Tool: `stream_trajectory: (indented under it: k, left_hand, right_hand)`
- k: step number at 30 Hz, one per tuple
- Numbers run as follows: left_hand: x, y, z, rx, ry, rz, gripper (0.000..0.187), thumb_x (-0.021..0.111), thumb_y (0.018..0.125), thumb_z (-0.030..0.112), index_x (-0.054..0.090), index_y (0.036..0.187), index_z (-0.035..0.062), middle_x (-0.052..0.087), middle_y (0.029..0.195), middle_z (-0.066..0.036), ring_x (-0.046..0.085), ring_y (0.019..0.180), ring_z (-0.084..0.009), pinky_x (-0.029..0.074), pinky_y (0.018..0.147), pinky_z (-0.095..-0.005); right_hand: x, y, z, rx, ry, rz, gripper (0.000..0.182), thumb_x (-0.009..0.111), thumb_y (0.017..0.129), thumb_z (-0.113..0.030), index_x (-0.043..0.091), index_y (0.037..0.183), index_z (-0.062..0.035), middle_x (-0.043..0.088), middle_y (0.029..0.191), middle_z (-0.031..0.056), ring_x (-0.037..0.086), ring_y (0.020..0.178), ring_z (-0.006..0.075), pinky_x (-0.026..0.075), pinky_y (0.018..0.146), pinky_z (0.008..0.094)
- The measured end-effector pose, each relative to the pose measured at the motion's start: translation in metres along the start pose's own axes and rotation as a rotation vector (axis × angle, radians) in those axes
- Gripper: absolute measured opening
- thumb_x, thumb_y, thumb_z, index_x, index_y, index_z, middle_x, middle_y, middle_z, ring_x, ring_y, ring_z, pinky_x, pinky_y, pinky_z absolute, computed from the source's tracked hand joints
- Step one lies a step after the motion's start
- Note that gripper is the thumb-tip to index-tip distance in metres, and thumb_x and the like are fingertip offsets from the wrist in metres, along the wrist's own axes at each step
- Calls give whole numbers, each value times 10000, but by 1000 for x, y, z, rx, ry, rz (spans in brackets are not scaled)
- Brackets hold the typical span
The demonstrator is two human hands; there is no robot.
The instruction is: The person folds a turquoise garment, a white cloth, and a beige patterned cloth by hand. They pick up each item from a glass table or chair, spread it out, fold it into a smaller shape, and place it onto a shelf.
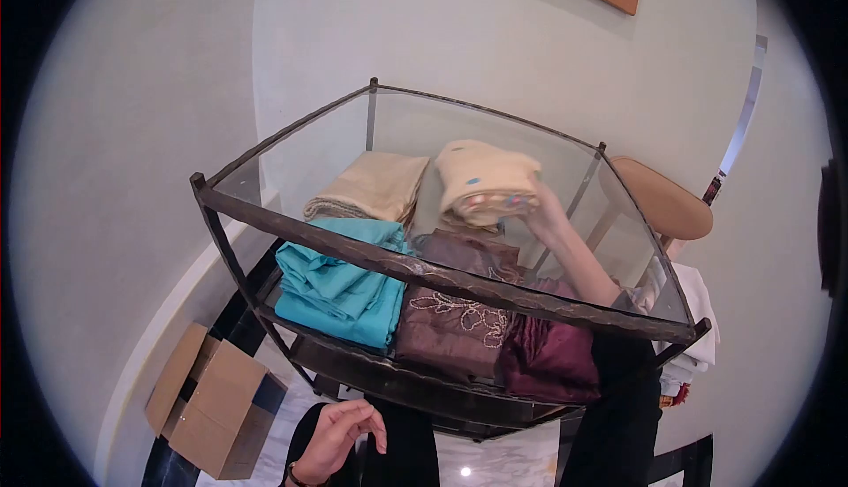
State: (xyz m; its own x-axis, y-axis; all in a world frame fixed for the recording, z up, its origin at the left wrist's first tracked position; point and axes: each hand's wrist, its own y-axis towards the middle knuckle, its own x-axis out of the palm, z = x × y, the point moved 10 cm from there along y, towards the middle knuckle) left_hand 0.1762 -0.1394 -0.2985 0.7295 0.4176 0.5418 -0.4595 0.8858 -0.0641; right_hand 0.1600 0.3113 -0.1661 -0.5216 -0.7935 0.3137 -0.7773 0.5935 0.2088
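Observation:
Under the glass top of a dark metal shelf, my right hand (pixel 535 206) grips the right side of a folded cream cloth (pixel 481 178) with small coloured spots. That cloth is above a brown folded fabric with beadwork (pixel 455 328). To its left lie a folded beige cloth (pixel 371 185) and a turquoise fabric pile (pixel 344 288). A shiny maroon fabric (pixel 552 354) is at the right front. My left hand (pixel 340 434) hovers below the shelf's front edge, fingers loosely curled and apart, holding nothing.
The shelf's dark front rail (pixel 424 271) crosses in front of the fabrics. An open cardboard box (pixel 216 407) stands on the floor at lower left. A tan chair (pixel 662 200) and white folded cloths (pixel 698 319) are at the right.

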Motion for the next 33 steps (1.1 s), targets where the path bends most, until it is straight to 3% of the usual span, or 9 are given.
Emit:
stream_trajectory:
  k: [5, 8, 10, 14, 20, 22, 26, 29, 33]
  left_hand:
    - [0, -2, 4, 15, 11, -2, 294, 482, 951, 182, 594, 782, -31, 625, 684, -137, 638, 613, -234, 526, 609, -327]
    - [1, -4, 6, 20, 9, -7, 296, 482, 952, 185, 595, 782, -29, 622, 680, -134, 637, 611, -232, 525, 607, -323]
    - [0, -5, 6, 24, 6, -3, 297, 483, 952, 188, 595, 782, -28, 623, 680, -135, 636, 609, -232, 525, 605, -321]
    - [4, -6, 6, 13, -44, -37, 290, 468, 958, 147, 607, 812, -61, 628, 712, -135, 636, 656, -218, 506, 666, -310]
    - [20, -12, 4, 5, -45, -98, 289, 467, 960, 147, 611, 814, -56, 633, 711, -134, 635, 649, -214, 508, 660, -305]
    - [25, -17, 3, -2, -29, -104, 293, 464, 962, 150, 613, 814, -56, 635, 711, -134, 634, 647, -212, 509, 657, -305]
    - [34, -24, 7, 20, 6, -124, 296, 467, 965, 157, 614, 816, -52, 635, 711, -130, 634, 648, -208, 509, 654, -305]
    - [42, -31, 8, 29, 13, -137, 298, 476, 960, 168, 612, 799, -42, 633, 707, -126, 635, 639, -208, 513, 632, -304]
    - [52, -41, 10, 59, 38, -164, 296, 476, 960, 160, 610, 793, -45, 630, 703, -125, 634, 636, -205, 512, 629, -302]
  right_hand:
    - [-39, -21, -44, -74, 227, 136, 349, 421, 989, -279, 510, 1206, -20, 596, 1155, 129, 592, 1053, 218, 485, 910, 401]
    - [-133, -2, -41, -203, 373, 160, 351, 380, 972, -226, 510, 1204, 3, 578, 1199, 170, 568, 1120, 277, 469, 963, 439]
    - [-118, -50, -59, -191, 388, 401, 352, 384, 959, -209, 515, 1196, 15, 571, 1213, 184, 572, 1122, 299, 471, 972, 450]
    - [-143, -99, -78, -307, 474, 623, 343, 407, 938, -178, 527, 1184, 30, 573, 1211, 191, 595, 1088, 314, 505, 943, 445]
    - [-246, -129, -94, -658, 44, 388, 376, 411, 968, -254, 504, 1248, -21, 538, 1265, 139, 531, 1164, 258, 449, 981, 371]
    - [-257, -139, -109, -664, 134, 409, 386, 432, 960, -282, 511, 1232, -20, 561, 1214, 133, 561, 1106, 251, 474, 929, 367]
    - [-252, -169, -158, -678, 322, 459, 412, 473, 943, -338, 524, 1200, -20, 609, 1113, 120, 621, 991, 239, 524, 826, 359]
    - [-210, -185, -241, -909, -96, 375, 367, 443, 973, -326, 550, 1155, -26, 626, 1082, 104, 634, 970, 217, 533, 836, 356]
    - [-143, -206, -310, -899, -61, 344, 412, 437, 972, -338, 508, 1252, -45, 610, 1148, 103, 620, 1010, 204, 525, 868, 358]
